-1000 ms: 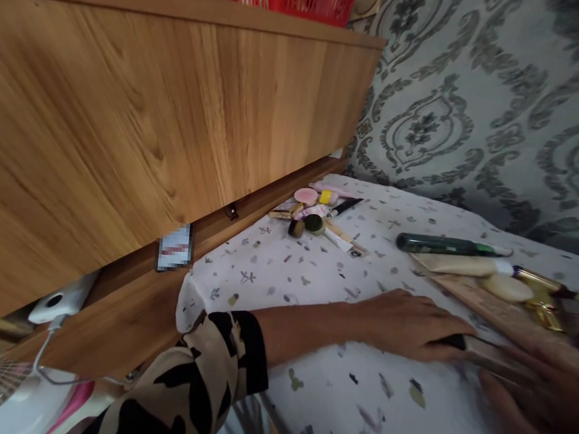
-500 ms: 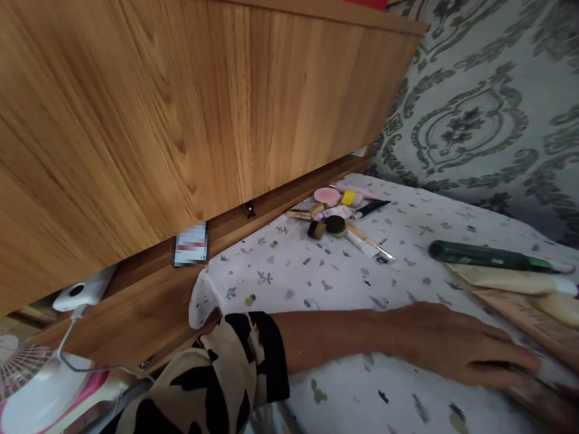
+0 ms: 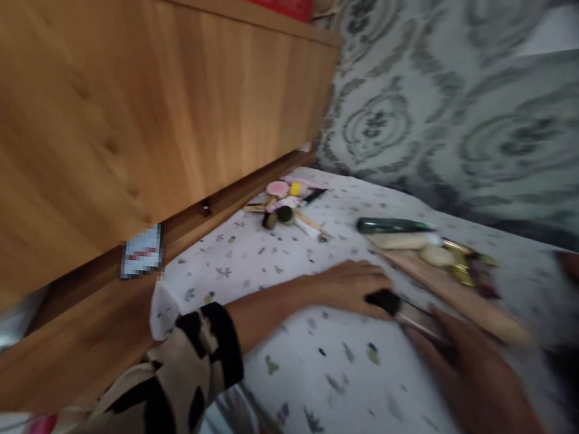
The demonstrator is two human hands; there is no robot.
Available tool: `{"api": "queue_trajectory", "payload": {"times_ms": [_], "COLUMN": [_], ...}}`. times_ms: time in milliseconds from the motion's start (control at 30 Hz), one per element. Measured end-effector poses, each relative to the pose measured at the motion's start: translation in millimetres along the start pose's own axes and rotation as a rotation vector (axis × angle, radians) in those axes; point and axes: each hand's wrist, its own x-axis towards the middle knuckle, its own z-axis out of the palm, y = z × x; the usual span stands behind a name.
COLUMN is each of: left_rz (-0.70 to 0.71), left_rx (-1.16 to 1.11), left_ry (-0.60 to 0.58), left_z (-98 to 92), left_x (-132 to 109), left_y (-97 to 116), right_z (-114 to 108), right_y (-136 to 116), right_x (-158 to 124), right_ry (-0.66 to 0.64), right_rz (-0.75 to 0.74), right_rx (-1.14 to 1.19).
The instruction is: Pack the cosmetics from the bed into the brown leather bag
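Observation:
A slim cosmetic item with a dark cap and a pale, shiny body (image 3: 419, 319) is between my hands, low over the cloth. The fingers of my left hand (image 3: 351, 287) are closed at its dark-capped end. My right hand (image 3: 482, 376), smeared by motion, grips the body from the other end. Just beyond lie a dark green tube (image 3: 393, 226), a beige tube with a white cap (image 3: 400, 241), an oval cream-coloured piece (image 3: 437, 256), gold-coloured items (image 3: 462, 267) and a long flat tan piece (image 3: 456, 294).
Several small cosmetics lie near the cabinet, among them a pink round piece (image 3: 278, 189) and a dark green round one (image 3: 285, 214). The wooden cabinet (image 3: 141, 118) borders the patterned cloth (image 3: 337, 381) on the left. A patterned wall (image 3: 377, 117) stands behind.
The view has swung right, so things sit further left. My right hand, barely visible before, now shows clearly. The dark-capped item between my hands has come into plain sight.

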Motion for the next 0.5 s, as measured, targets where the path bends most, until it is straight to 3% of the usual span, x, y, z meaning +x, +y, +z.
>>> {"api": "queue_trajectory", "payload": {"times_ms": [167, 300, 500], "left_rz": [-0.089, -0.175, -0.206], "left_rx": [-0.391, -0.761, -0.808], "left_ry": [0.154, 0.152, 0.136], "left_z": [1.5, -0.5, -5.9], "left_x": [0, -2, -4], "left_y": [-1, 6, 14], "right_z": [-12, -21, -29], "right_y": [-6, -17, -27], "right_x": [-4, -2, -4], "right_ry": [-0.087, -0.090, -0.118], "right_rz": [0.068, 0.167, 0.243], "right_rx": [0.183, 0.255, 0.320]}}
